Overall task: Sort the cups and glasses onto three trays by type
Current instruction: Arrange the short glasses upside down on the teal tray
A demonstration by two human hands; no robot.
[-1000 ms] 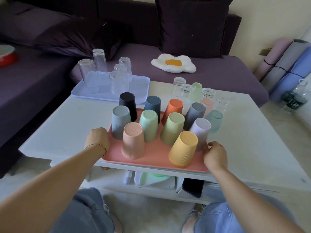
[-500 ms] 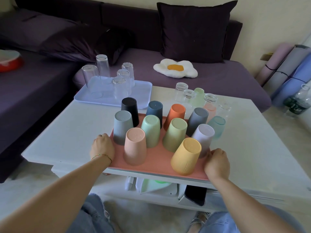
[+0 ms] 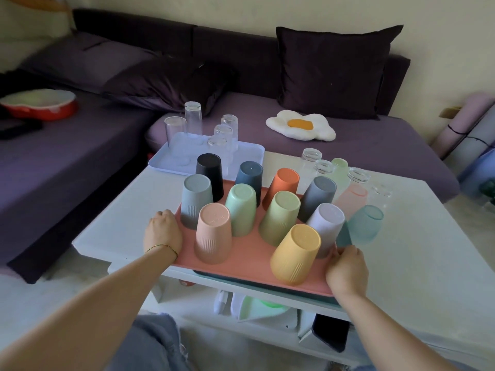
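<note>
**Coral tray** [image 3: 249, 263]: sits at the near side of the white table [image 3: 428, 250], front edge jutting past the table's front edge. Cannot tell whether it rests there or is lifted. A teal tray [image 3: 308, 296] shows as a dark strip directly beneath it.

**Load:** ten ribbed cups, all mouth-down on the coral tray.
- Back row: black cup [image 3: 210, 171], navy cup [image 3: 250, 178], orange cup [image 3: 284, 187], slate cup [image 3: 318, 196].
- Middle row: grey cup [image 3: 197, 199], mint cup [image 3: 241, 207], sage cup [image 3: 280, 216], lavender cup [image 3: 325, 227].
- Front row: peach cup [image 3: 213, 232], yellow cup [image 3: 296, 254].

**Holds:**
- Left hand [image 3: 163, 231]: fingers curled over the tray's left rim, just beside the grey cup.
- Right hand [image 3: 347, 269]: fingers curled round the near right corner, close to the yellow cup.

**Pale blue tray** [image 3: 249, 153]: at the table's far left corner, carrying five clear tall glasses [image 3: 192, 117].

**Loose on the table, behind and right of the coral tray:**
- Clear short glasses [image 3: 311, 156].
- Green-tinted glass [image 3: 339, 167].
- Pink-tinted glass [image 3: 351, 199].
- Teal-tinted glass [image 3: 365, 223], nearest the lavender cup.

**Surroundings:** purple sofa [image 3: 375, 156] behind the table, with a fried-egg cushion [image 3: 301, 125] on its seat.
</note>
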